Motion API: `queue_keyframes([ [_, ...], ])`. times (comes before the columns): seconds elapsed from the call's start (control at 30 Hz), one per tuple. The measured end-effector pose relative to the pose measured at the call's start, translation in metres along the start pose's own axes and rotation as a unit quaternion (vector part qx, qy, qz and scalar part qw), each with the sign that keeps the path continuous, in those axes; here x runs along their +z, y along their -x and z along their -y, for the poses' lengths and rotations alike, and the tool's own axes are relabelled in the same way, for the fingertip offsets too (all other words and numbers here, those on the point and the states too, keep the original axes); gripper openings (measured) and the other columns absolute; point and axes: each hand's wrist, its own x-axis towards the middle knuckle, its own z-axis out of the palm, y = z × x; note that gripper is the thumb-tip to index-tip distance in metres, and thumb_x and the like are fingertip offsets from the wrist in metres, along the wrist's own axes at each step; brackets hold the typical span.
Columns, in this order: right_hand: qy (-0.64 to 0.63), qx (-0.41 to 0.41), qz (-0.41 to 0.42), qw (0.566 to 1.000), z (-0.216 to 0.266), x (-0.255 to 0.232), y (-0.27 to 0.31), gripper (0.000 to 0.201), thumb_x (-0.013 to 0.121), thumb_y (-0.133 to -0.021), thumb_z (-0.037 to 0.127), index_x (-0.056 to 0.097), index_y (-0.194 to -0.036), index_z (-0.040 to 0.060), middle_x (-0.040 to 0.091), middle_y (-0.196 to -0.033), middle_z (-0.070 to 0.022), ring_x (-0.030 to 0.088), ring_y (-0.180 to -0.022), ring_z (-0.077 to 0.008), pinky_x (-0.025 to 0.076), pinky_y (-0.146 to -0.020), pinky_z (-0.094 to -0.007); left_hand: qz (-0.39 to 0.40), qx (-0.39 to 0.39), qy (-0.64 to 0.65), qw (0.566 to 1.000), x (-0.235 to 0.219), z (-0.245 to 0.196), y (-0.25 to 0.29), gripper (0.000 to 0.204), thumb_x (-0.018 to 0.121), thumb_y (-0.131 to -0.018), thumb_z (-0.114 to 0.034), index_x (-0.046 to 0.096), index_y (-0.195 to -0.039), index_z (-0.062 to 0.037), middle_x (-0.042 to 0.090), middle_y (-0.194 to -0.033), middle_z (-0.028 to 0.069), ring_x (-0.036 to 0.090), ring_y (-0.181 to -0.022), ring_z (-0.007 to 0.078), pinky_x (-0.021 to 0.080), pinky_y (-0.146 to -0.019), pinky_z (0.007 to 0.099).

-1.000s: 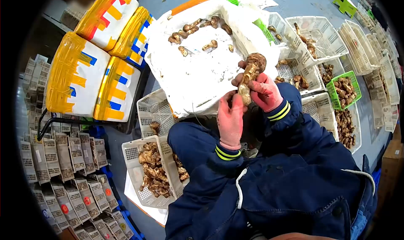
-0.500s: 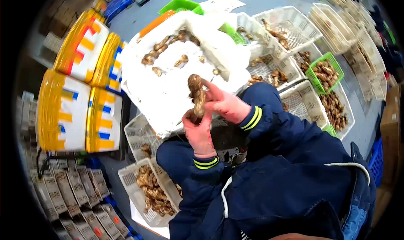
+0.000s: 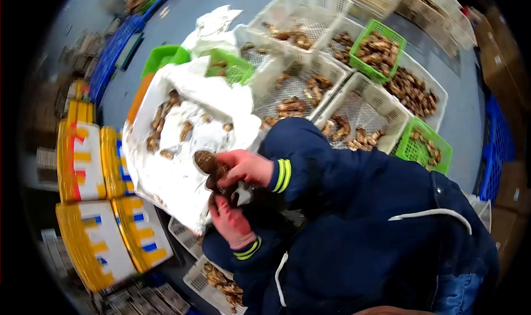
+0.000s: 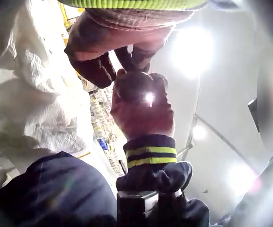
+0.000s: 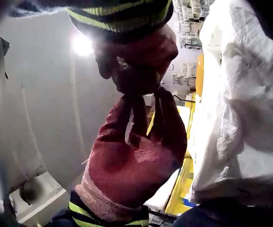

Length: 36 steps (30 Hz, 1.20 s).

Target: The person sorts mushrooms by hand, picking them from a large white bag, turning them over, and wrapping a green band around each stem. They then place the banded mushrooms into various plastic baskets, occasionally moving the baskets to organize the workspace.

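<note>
– Blue-grey floor lies under everything, with white plastic crates on the right side and taped foam boxes on the left. From my seat far away, where should I look for the matsutake-like mushroom?

– I see it raised over the near right part of the white-lined box, its brown cap pointing away from the person. Some other mushrooms lie inside that box, apart from it.

– And how is the grip, as you read it?

– The right hand has a narrow hold on it, close under the cap. The left hand is at the lower end, but that place is blurred and also dark in my wrist views, so I cannot tell whether it pinches or only touches.

– How would it handle, in your opinion?

– I would expect it to be rather light, firm but brittle: the stem could snap if one bends it, and the cap rim could bruise. Loose soil might make it slip a little. I would take the thick stem with soft finger pressure, support the base, and leave the cap rim alone
</note>
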Motion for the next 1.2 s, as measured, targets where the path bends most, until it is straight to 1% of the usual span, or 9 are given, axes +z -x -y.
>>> queue_keyframes([
  [0.07, -0.100, -0.002, 0.041, 0.994, 0.001, 0.003, 0.001, 0.052, 0.064, -0.070, -0.003, 0.050, -0.120, -0.0015, 0.062, -0.102, -0.0068, 0.059, -0.091, -0.0133, 0.044, -0.084, -0.0264, 0.084, 0.114, -0.314, 0.939, -0.028, 0.015, -0.014, 0.037, 0.044, -0.094, -0.018, 0.040, -0.126, -0.0003, 0.051, -0.120, 0.0119, 0.053, -0.107, 0.0212, 0.045, -0.089, 0.0334],
  [0.1, -0.106, -0.008, 0.054, 0.993, -0.001, 0.000, 0.001, 0.052, 0.064, -0.071, -0.002, 0.048, -0.121, -0.0014, 0.063, -0.102, -0.0070, 0.059, -0.093, -0.0131, 0.045, -0.084, -0.0260, 0.096, 0.045, -0.179, 0.978, -0.025, 0.013, -0.014, 0.038, 0.044, -0.093, -0.017, 0.039, -0.128, -0.0003, 0.050, -0.122, 0.0106, 0.052, -0.109, 0.0206, 0.045, -0.091, 0.0332],
  [0.13, -0.115, -0.011, 0.069, 0.991, -0.002, -0.001, 0.000, 0.053, 0.064, -0.073, -0.001, 0.046, -0.122, -0.0013, 0.063, -0.103, -0.0072, 0.059, -0.094, -0.0130, 0.045, -0.085, -0.0256, 0.152, 0.117, -0.411, 0.891, -0.030, 0.014, -0.022, 0.039, 0.043, -0.094, -0.016, 0.037, -0.130, -0.0039, 0.048, -0.125, 0.0104, 0.051, -0.110, 0.0198, 0.045, -0.090, 0.0339],
  [0.23, -0.128, -0.014, 0.059, 0.990, -0.005, -0.005, -0.003, 0.054, 0.062, -0.073, -0.001, 0.045, -0.124, -0.0016, 0.062, -0.102, -0.0066, 0.058, -0.093, -0.0129, 0.044, -0.085, -0.0255, 0.056, -0.158, -0.041, 0.985, -0.011, 0.008, -0.019, 0.053, 0.051, -0.088, -0.009, 0.027, -0.135, -0.0111, 0.045, -0.127, 0.0087, 0.051, -0.109, 0.0188, 0.046, -0.086, 0.0311],
  [0.4, -0.102, -0.051, 0.072, 0.991, -0.002, -0.020, -0.005, 0.058, 0.063, -0.071, -0.001, 0.045, -0.126, 0.0013, 0.060, -0.102, -0.0052, 0.054, -0.094, -0.0112, 0.044, -0.083, -0.0265, 0.120, -0.100, -0.366, 0.917, -0.004, 0.010, -0.024, 0.061, 0.053, -0.080, -0.005, 0.023, -0.133, -0.0104, 0.048, -0.120, 0.0045, 0.049, -0.108, 0.0165, 0.042, -0.088, 0.0320],
  [0.53, -0.068, -0.033, 0.064, 0.995, 0.004, -0.029, -0.003, 0.066, 0.063, -0.073, 0.003, 0.037, -0.133, 0.0035, 0.057, -0.105, -0.0040, 0.051, -0.093, -0.0106, 0.044, -0.081, -0.0254, 0.122, -0.119, -0.305, 0.937, -0.012, 0.019, -0.037, 0.049, 0.049, -0.085, -0.009, 0.029, -0.130, -0.0057, 0.049, -0.119, 0.0038, 0.048, -0.110, 0.0138, 0.037, -0.093, 0.0310],
  [0.6, -0.063, -0.035, 0.057, 0.996, -0.002, -0.036, -0.011, 0.064, 0.061, -0.076, 0.006, 0.035, -0.135, 0.0050, 0.056, -0.099, -0.0029, 0.051, -0.086, -0.0099, 0.045, -0.074, -0.0245, 0.298, -0.198, 0.216, 0.909, -0.015, 0.022, -0.043, 0.040, 0.042, -0.092, -0.014, 0.033, -0.131, -0.0049, 0.048, -0.125, 0.0050, 0.045, -0.113, 0.0137, 0.034, -0.097, 0.0296],
  [0.63, -0.044, -0.038, 0.037, 0.998, 0.001, -0.037, -0.009, 0.062, 0.060, -0.076, 0.006, 0.036, -0.133, 0.0044, 0.056, -0.098, -0.0028, 0.051, -0.085, -0.0099, 0.045, -0.074, -0.0242, 0.140, -0.134, 0.043, 0.980, -0.015, 0.029, -0.041, 0.036, 0.036, -0.096, -0.018, 0.039, -0.130, -0.0053, 0.046, -0.128, 0.0053, 0.043, -0.115, 0.0140, 0.033, -0.098, 0.0295],
  [1.2, -0.131, -0.033, -0.009, 0.991, 0.009, -0.051, -0.010, 0.037, 0.071, -0.073, 0.009, 0.057, -0.106, -0.0010, 0.061, -0.086, -0.0015, 0.055, -0.079, -0.0069, 0.045, -0.071, -0.0231, 0.135, -0.148, 0.094, 0.975, 0.029, 0.002, -0.031, 0.040, 0.040, -0.095, -0.033, 0.047, -0.122, -0.0050, 0.053, -0.122, 0.0093, 0.051, -0.107, 0.0216, 0.040, -0.092, 0.0349],
])
